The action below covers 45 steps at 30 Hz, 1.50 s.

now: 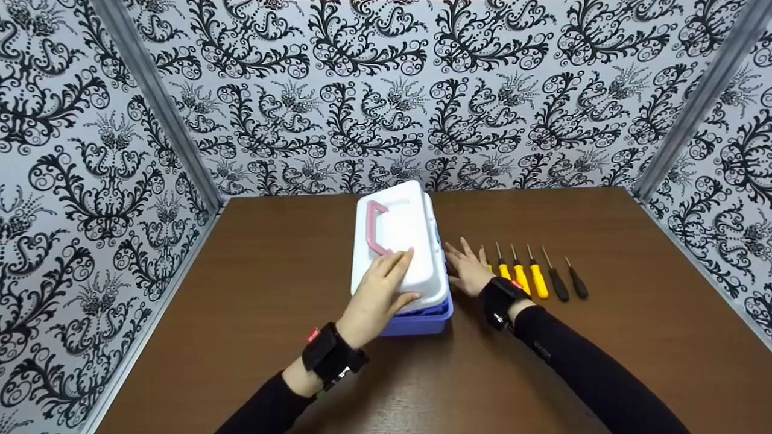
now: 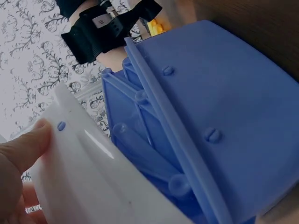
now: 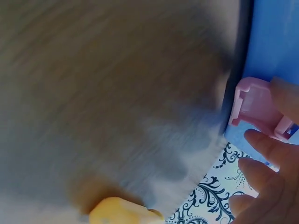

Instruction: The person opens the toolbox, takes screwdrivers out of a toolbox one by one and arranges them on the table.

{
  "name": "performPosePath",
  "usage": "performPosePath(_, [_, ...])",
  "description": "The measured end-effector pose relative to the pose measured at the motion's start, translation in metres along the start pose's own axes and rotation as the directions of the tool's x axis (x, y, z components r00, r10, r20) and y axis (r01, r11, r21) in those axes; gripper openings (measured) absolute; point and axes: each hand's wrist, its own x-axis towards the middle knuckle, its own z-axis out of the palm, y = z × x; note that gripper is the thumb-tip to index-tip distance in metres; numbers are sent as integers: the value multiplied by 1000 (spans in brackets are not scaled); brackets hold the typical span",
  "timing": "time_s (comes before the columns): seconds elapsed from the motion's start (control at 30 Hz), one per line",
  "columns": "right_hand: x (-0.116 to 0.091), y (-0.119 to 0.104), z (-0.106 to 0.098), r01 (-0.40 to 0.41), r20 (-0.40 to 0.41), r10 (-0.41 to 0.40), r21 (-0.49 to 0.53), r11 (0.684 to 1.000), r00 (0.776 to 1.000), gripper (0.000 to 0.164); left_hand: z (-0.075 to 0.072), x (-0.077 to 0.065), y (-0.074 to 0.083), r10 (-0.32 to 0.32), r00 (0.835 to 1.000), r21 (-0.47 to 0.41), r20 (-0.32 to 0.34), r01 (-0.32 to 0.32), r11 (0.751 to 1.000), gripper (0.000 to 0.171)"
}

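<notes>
A toolbox with a white lid (image 1: pixel 403 226) and a blue-violet base (image 1: pixel 416 325) stands mid-table. A pink handle (image 1: pixel 371 228) lies on the lid. The lid's near end is tilted up from the base, leaving a gap in the left wrist view. My left hand (image 1: pixel 375 294) grips the lid's near end, thumb on the end face and fingers on top. My right hand (image 1: pixel 471 271) is at the box's right side, fingers spread. In the right wrist view, its fingertips (image 3: pixel 264 142) are by a pink latch (image 3: pixel 257 105) on the box's side; whether they press it I cannot tell.
Right of the box lies a row of several screwdrivers, with yellow handles (image 1: pixel 538 281) and black handles (image 1: pixel 558 285); my right hand and wrist partly hide the leftmost ones. The brown table (image 1: pixel 277 265) meets patterned walls (image 1: pixel 374 96) at the back and sides.
</notes>
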Motion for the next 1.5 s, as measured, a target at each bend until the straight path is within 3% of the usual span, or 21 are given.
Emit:
performPosePath(0.2, [4, 2, -3, 1, -8, -1, 6, 1000, 1000, 54, 7, 3, 3, 22, 998, 107, 56, -28, 994, 69])
performPosePath(0.47, [3, 8, -10, 12, -44, -10, 41, 999, 999, 41, 16, 6, 6, 88, 993, 254, 84, -107, 961, 70])
performPosePath(0.73, [-3, 9, -20, 0, -41, 1, 27, 1000, 999, 42, 23, 6, 9, 109, 987, 327, 114, -141, 934, 69])
performPosePath(1.07, [-6, 12, -37, 51, -71, -43, 110, 993, 997, 41, 26, 8, 12, 107, 987, 369, 121, -145, 918, 69])
performPosePath(1.3, [-10, 4, -57, 55, -18, -52, 281, 958, 998, 49, 27, 6, 12, 120, 987, 372, 110, -153, 915, 68])
performPosePath(1.5, [-10, -6, -62, -7, 25, -5, 476, 880, 1000, 49, 27, 6, 12, 132, 987, 377, 95, -158, 913, 69])
